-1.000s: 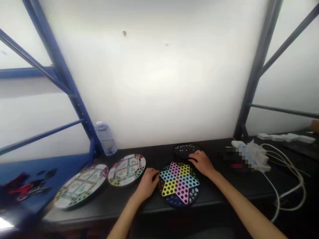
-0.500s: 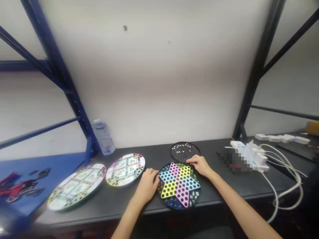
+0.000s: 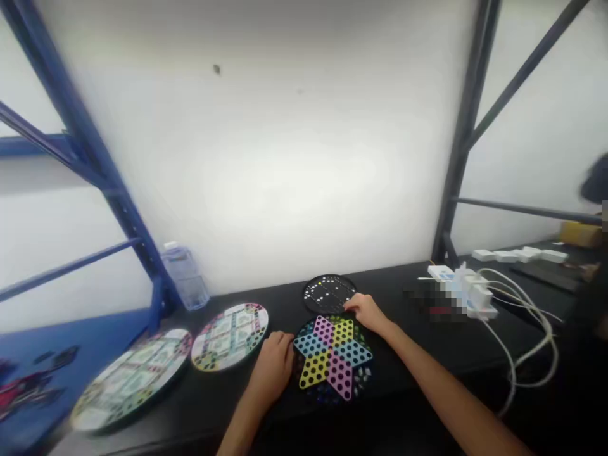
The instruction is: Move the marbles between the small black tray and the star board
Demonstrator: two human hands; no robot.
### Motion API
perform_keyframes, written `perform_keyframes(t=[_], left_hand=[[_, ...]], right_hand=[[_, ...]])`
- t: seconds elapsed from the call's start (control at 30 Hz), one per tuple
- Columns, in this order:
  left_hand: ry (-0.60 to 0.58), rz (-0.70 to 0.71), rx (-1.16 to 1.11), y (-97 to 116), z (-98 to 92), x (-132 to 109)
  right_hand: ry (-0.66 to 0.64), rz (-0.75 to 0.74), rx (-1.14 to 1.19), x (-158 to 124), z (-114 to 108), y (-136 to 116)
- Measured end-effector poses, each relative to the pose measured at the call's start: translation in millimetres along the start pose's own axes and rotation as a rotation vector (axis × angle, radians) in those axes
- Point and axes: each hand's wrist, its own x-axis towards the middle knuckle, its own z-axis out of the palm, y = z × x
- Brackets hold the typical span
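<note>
A round Chinese checkers board with a pink, yellow and blue star lies near the table's front edge. Several small coloured pieces show around its rim. My left hand is at its left side, fingers curled against the rim. Behind the board lies a black disc dotted with small white spots and a yellow one. The fingers of my right hand are pinched together at the disc's front right edge. Whatever is between those fingertips is hidden.
Two round printed game boards, one nearer and one farther, lie to the left. A clear bottle stands by the blue rack post. White power strips with looping cables sit on the right.
The view has shifted a little. The black disc sits farther left relative to my right hand, and its spots have turned slightly. My left hand stays beside the Chinese checkers board.
</note>
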Motion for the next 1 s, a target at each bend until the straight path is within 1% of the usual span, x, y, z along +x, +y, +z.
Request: perform_keyframes(t=[0.1, 0.27, 0.5, 0.67, 0.83, 0.93, 1.0], left_hand=[[-0.001, 0.006, 0.008, 0, 0.4, 1], [-0.023, 0.004, 0.024, 1, 0.6, 1], [-0.028, -0.006, 0.027, 3, -1.0, 0], [-0.022, -0.003, 0.006, 3, -1.0, -1], [-0.017, -0.004, 0.002, 2, -0.1, -1], [-0.018, -0.004, 0.000, 1, 0.4, -1], [-0.019, -0.006, 0.004, 1, 0.5, 0]], right_hand=[[0.035, 0.020, -0.069, -1, -2, 1], [0.105, 0.110, -0.156, -9, -3, 5], [0.190, 0.116, -0.041, -12, 0, 16], [0.244, 0.167, 0.029, -12, -2, 18], [0.260, 0.159, 0.068, -15, -6, 9], [0.249, 0.126, 0.077, -15, -10, -3], [0.210, 0.082, 0.099, -13, -15, -14]])
